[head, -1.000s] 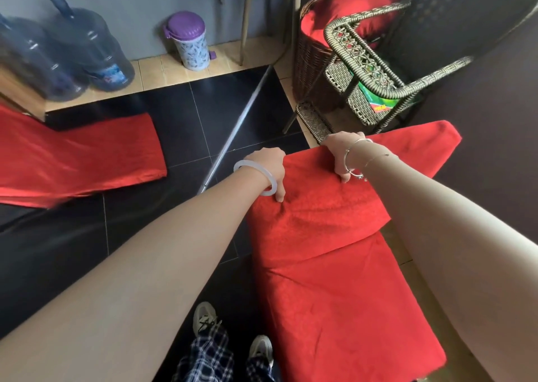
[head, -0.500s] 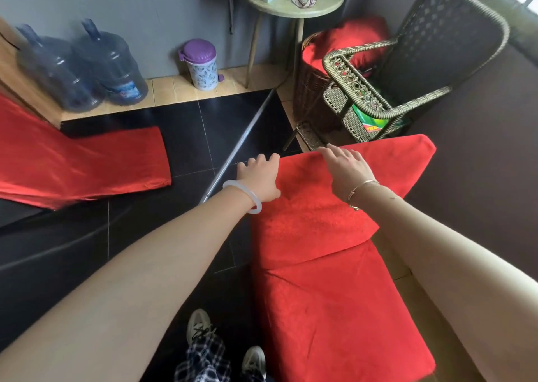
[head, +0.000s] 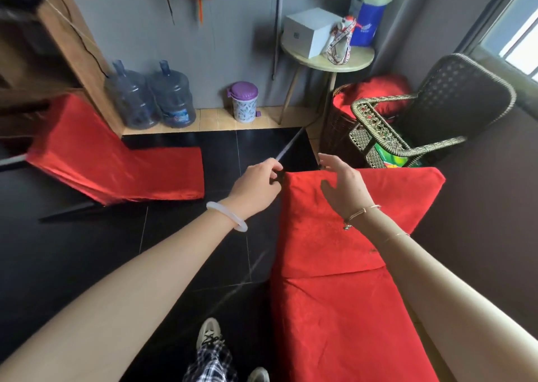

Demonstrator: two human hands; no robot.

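Note:
A long red cushion cover lies on the floor at the right, and its far part is folded over on top as a second layer. My left hand hangs at the fold's far left corner with fingers loosely curled and nothing seen between them. My right hand hovers just above the folded layer, fingers spread and relaxed, holding nothing. A white bangle sits on my left wrist and thin bracelets on my right.
A second red cushion leans at the left. Two water jugs, a purple-lidded bin, a round table, a wicker chair and a basket stand at the back. A metal pole lies on black tiles.
Both hands have lifted off the folded red cover, where they gripped and then pressed it. The view has tilted up, showing more of the wall and table.

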